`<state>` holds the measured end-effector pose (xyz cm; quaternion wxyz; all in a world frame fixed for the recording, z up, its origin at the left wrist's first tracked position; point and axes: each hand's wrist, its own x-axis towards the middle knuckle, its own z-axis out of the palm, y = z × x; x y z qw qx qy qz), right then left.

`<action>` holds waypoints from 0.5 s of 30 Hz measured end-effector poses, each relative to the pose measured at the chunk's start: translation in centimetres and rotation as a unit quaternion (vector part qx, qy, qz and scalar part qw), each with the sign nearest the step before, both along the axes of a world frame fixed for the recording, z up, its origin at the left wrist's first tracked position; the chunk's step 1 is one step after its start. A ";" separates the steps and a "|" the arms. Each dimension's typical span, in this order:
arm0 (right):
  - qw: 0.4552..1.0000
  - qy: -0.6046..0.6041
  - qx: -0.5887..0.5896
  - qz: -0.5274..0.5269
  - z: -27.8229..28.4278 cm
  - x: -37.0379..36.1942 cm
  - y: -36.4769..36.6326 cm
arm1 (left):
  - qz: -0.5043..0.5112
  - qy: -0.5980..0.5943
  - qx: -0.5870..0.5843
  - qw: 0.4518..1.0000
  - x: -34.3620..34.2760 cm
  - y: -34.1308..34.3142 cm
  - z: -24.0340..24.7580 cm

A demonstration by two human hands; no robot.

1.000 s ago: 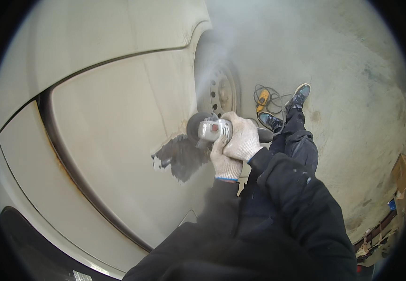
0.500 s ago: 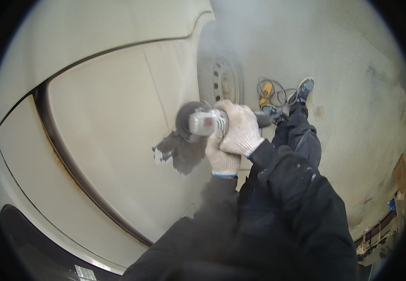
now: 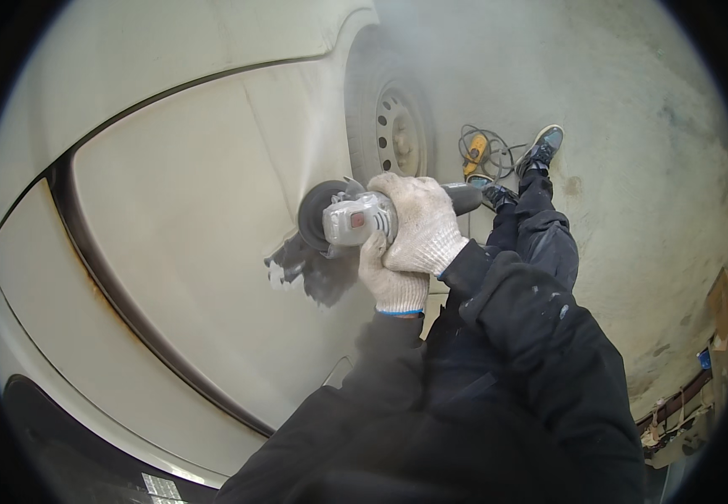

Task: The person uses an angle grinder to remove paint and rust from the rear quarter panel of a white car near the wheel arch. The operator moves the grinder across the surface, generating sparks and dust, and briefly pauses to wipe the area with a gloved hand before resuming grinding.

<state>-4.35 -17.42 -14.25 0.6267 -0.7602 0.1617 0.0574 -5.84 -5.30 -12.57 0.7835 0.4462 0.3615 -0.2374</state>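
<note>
Both my hands, in off-white knitted gloves, grip a grey angle grinder (image 3: 357, 217) with a round dark disc (image 3: 315, 217). My left hand (image 3: 391, 281) is closed on its lower side, just behind the head. My right hand (image 3: 421, 220) wraps over the body from above, and the dark rear end sticks out past it. The disc lies at the upper edge of a dark bared patch (image 3: 323, 273) with a ragged pale border on a whitish vehicle door panel (image 3: 187, 210). Whether the disc touches the metal is hard to tell.
Ahead stands a dusty wheel (image 3: 397, 126) with a steel rim. A yellow tool (image 3: 476, 154) with a coiled cord lies on the dusty floor by my shoes (image 3: 540, 149). A cardboard box (image 3: 723, 302) and clutter line the right edge. Dust hangs near the wheel.
The grinder has shifted a little left over the panel, still in both hands. The whole view has moved slightly, and the haze round the wheel looks thinner.
</note>
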 end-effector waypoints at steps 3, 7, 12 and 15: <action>0.993 0.119 0.009 0.016 -0.2 -0.3 -0.1 | 0.043 0.104 -0.024 0.993 0.1 -0.4 -0.6; 0.995 0.098 -0.004 -0.009 0.3 -0.4 0.1 | -0.023 -0.007 -0.004 1.000 -0.2 -1.0 -0.2; 1.000 -0.009 -0.018 0.002 1.3 0.2 0.2 | 0.043 -0.003 0.035 0.998 -0.2 -0.7 1.4; 0.993 0.113 0.016 0.023 1.4 0.4 -0.3 | 0.046 0.088 0.027 0.995 0.5 -1.3 1.0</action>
